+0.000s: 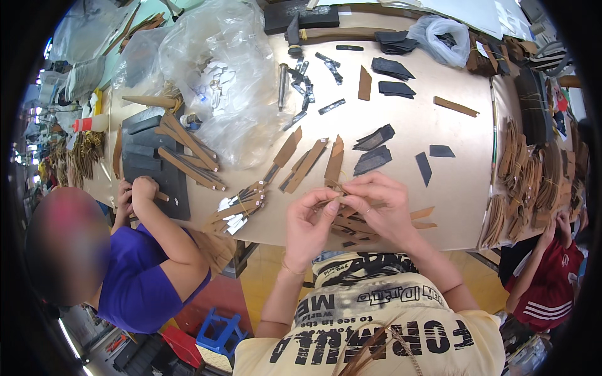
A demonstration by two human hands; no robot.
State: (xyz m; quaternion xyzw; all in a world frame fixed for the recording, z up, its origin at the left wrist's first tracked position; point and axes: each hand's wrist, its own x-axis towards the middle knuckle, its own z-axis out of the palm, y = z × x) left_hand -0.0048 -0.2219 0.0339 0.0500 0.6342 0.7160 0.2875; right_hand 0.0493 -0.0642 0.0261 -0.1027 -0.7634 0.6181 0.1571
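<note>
Near the table's front edge, my left hand [310, 222] and my right hand [382, 203] meet, thumbs and fingertips pinched together. Between them is something small and thin that I cannot make out, perhaps a fine yellowish band. Just beyond the fingertips lies a brown leather-like strip [335, 158] with a slanted end. Under my right hand several brown strips [351, 227] are partly hidden. To the left lie stacked brown and black strips [304, 166] and a banded bundle with white tags [241, 207]. Dark slanted pieces [372, 160] sit just beyond my right hand.
A hammer [338, 34] lies at the far side by a metal punch [282, 88]. A clear plastic bag [219, 81] spreads at the left back. A co-worker in purple [153, 269] works at a black board [141, 156]; another, in red [552, 282], stands right beside brown bundles [517, 182].
</note>
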